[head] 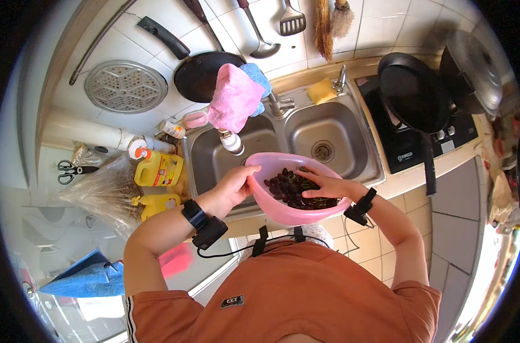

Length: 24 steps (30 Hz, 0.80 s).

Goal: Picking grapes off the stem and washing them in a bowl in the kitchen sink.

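Note:
A pink plastic basin (281,213), tilted, is held at the near edge of a double stainless-steel sink (373,165). Dark grapes (291,188) with green stems lie inside it. My left hand (236,184) grips the basin's left rim, thumb on top. My right hand (328,186) rests over the grapes with its fingers spread; whether it holds any of them cannot be seen. Behind the basin, a white fitting (232,143) hangs over the left bowl, below a pink cloth (236,96) draped on the faucet (279,104).
Yellow detergent bottles (159,169) and a plastic bag (110,188) stand left of the sink. A yellow sponge (321,91) lies on its back edge. At right, a black pan (414,94) sits on the cooktop (408,152), its handle pointing towards me.

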Available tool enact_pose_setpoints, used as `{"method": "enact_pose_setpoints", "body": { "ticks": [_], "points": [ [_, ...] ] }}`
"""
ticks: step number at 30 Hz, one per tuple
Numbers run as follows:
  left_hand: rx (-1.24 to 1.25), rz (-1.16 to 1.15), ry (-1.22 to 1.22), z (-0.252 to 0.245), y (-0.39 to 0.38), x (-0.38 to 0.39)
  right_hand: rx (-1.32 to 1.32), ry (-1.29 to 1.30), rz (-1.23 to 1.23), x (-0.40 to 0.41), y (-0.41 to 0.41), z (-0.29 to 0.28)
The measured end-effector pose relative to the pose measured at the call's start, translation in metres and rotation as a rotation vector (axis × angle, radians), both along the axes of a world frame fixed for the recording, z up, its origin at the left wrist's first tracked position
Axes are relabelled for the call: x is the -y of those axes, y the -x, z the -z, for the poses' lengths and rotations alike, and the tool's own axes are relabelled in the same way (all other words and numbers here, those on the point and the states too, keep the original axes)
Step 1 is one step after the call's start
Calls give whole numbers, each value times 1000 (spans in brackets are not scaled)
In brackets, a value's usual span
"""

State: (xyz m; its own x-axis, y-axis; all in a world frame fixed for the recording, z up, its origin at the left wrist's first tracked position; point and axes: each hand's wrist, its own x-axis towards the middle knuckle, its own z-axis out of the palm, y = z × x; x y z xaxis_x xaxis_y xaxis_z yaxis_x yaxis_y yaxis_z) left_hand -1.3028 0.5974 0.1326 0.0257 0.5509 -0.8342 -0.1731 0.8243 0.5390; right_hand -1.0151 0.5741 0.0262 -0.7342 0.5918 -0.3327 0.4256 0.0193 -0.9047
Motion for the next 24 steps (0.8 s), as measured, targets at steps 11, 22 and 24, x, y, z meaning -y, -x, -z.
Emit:
{"method": "enact_pose_setpoints", "body": {
  "ticks": [11, 22, 24],
  "points": [
    [100, 2, -237, -14, -2, 6, 97, -286, 75, -16, -3, -6],
    [140, -72, -305, -8, -1, 18, 168, -435, 96, -24, -11, -40],
    [147, -121, -321, -3, 0, 24, 190, -492, 101, -29, -16, -65]
  ]
}}
